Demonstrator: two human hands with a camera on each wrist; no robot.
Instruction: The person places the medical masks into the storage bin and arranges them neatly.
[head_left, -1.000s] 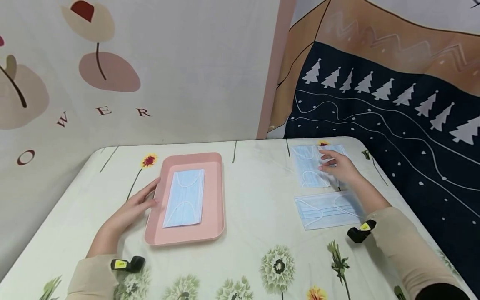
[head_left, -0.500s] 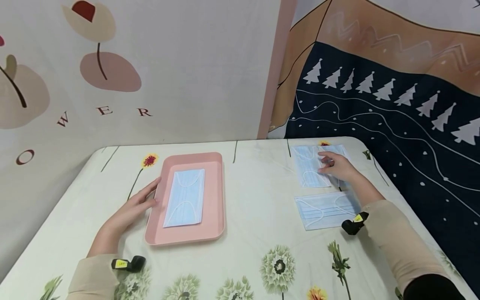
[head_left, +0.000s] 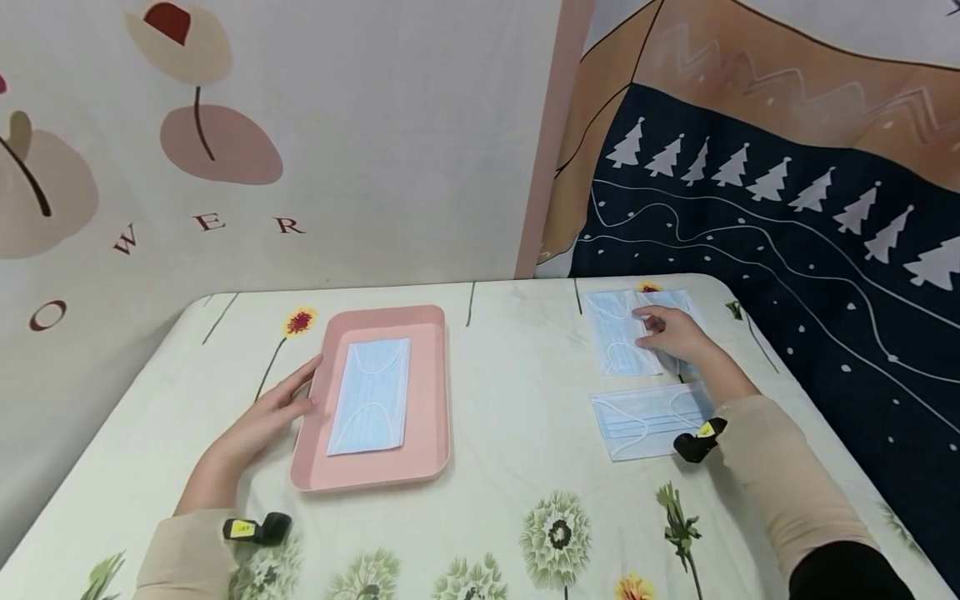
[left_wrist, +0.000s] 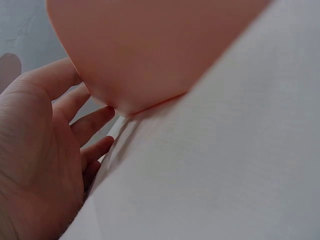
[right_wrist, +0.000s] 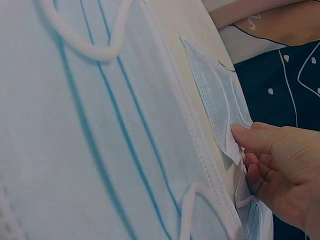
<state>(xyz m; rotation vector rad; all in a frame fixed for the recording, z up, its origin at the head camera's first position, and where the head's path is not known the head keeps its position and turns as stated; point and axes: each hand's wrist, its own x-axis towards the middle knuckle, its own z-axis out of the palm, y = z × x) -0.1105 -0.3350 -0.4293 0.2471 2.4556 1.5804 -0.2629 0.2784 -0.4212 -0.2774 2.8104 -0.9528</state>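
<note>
My left hand (head_left: 258,425) rests against the left side of a pink tray (head_left: 431,400), fingers extended; the left wrist view has the fingertips touching the tray wall (left_wrist: 150,45). A pale blue face mask (head_left: 367,398) lies lengthwise inside the tray. At the table's far right, my right hand (head_left: 678,335) pinches the right edge of another face mask (head_left: 611,333) between thumb and fingers. The right wrist view shows that mask's edge (right_wrist: 215,100) slightly raised. Partly behind this hand lies another face mask (head_left: 684,300).
One more face mask (head_left: 626,423) lies crosswise nearer the front, below the right forearm. A flower-print cloth (head_left: 517,433) covers the table. Printed hangings (head_left: 412,150) stand behind the table and along its right side.
My right hand has shifted slightly left, its thumb and fingers drawing together at the mask's edge, and the forearm has swung left. The left hand and tray have stayed put.
</note>
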